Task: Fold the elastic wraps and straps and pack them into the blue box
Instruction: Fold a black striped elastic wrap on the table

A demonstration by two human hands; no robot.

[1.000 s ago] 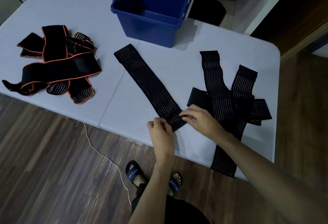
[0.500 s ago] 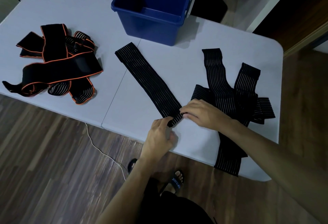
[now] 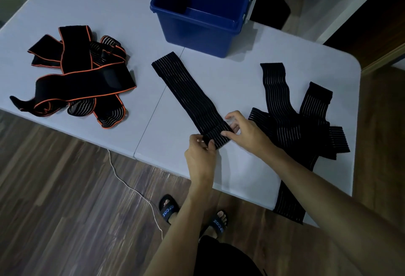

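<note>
A long black ribbed elastic wrap [image 3: 186, 91] lies diagonally across the white table [image 3: 230, 78], its far end near the blue box [image 3: 203, 35]. Its near end is turned over into a short fold. My left hand [image 3: 200, 155] pinches the fold's near left corner. My right hand [image 3: 243, 131] pinches its right edge with thumb and fingers. The box stands open at the table's back edge; what I can see of its inside is bare.
Several more black ribbed wraps [image 3: 295, 126] lie heaped on the right, one hanging over the front edge. Orange-trimmed black straps [image 3: 81, 78] are piled on the left. A thin cable [image 3: 131, 190] runs across the wooden floor beside my sandalled feet.
The wrap's near end has been turned over into a short fold, and both hands have shifted slightly forward along it. The piles and the box have not moved.
</note>
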